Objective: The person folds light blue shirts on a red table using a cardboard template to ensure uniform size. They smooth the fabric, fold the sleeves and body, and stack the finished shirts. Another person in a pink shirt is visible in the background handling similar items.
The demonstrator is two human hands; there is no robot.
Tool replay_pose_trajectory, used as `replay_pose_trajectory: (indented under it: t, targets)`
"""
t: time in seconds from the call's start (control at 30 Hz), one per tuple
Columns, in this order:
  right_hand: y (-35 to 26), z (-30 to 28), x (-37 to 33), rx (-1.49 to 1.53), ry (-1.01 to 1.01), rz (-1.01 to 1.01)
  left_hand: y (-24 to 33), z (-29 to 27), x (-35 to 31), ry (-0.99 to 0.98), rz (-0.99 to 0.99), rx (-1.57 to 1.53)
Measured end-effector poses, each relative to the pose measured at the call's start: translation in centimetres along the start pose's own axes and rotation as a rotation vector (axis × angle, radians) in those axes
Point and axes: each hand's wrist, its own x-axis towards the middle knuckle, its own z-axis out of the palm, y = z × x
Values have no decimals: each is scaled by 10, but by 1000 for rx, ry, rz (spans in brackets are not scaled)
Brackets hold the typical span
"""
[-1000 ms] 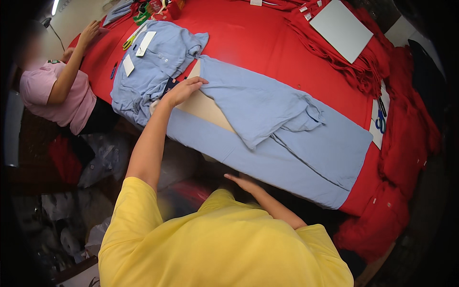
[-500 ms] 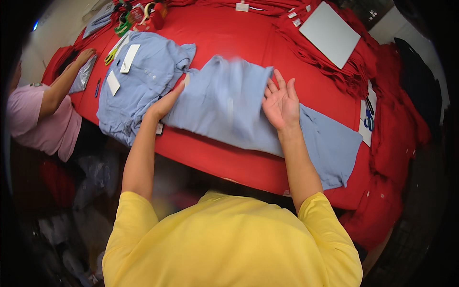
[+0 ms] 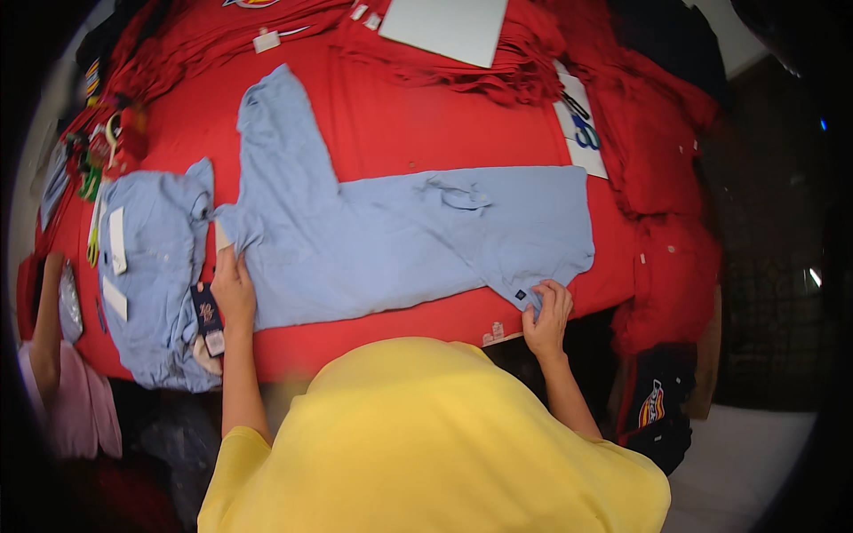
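A light blue long-sleeved shirt (image 3: 355, 244) lies spread sideways in front of me. One sleeve stretches away from me, and the other is folded across the body toward my right hand. At the shirt's collar end, my left hand (image 3: 234, 291) grips the edge beside a cream-coloured strip (image 3: 222, 236). My right hand (image 3: 548, 318) pinches the end of the near sleeve, next to a small dark square on the cloth. Left of my left hand is a dark hang tag (image 3: 208, 318), beside a pile of folded light blue shirts (image 3: 160, 266) with white cards on top.
Red cloth (image 3: 409, 133) covers the table. At the far side, a pale board (image 3: 444, 27) rests on stacked red garments. Blue-handled scissors (image 3: 585, 133) lie on white paper at right. Tape rolls (image 3: 111, 138) stand at far left. Another person's arm (image 3: 44, 324) is at the left edge.
The shirt was partly folded and blurred in motion; now it lies spread with one sleeve extended away. My right hand was open and now pinches a sleeve end. The view has shifted right.
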Motion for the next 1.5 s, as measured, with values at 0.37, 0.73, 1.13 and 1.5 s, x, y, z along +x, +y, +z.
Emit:
replay_pose_trajectory:
  t: [0.37, 0.73, 1.13, 1.5]
  targets:
    - [35, -58, 76, -12, -947, 204, 29, -19, 21, -333, -77, 196]
    - [93, -53, 156, 268, -143, 316, 11, 19, 2, -12, -48, 216]
    - [85, 48, 225, -278, 124, 517, 2, 16, 6, -49, -274, 132]
    - [111, 51, 211, -183, 165, 495, 1, 21, 7, -76, -277, 127]
